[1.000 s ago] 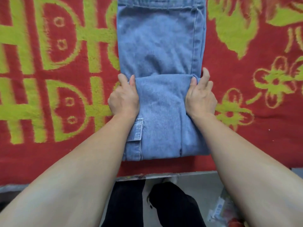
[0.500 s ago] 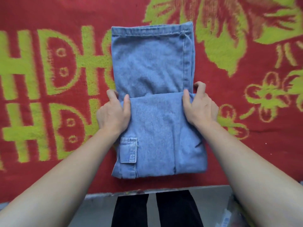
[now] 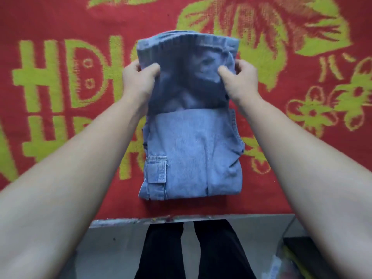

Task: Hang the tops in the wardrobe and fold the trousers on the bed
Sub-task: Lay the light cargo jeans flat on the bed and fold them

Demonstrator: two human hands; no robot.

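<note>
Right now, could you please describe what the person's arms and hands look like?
The left hand and right hand are bare, without gloves; no ring, watch or bracelet shows. Both forearms are uncovered to the picture's edge, so no sleeves are visible.

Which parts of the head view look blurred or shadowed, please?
Head view: the lifted end of the jeans is motion-blurred, its underside shadowed; the pocket on the flat part is sharper; the blanket pattern looks soft; no glare.

the jeans are seen in pale, washed blue denim, darker where shaded. the blanket is coloured red, patterned with lime-green leaves, flowers and letter-like blocks. the trousers worn are black.
</note>
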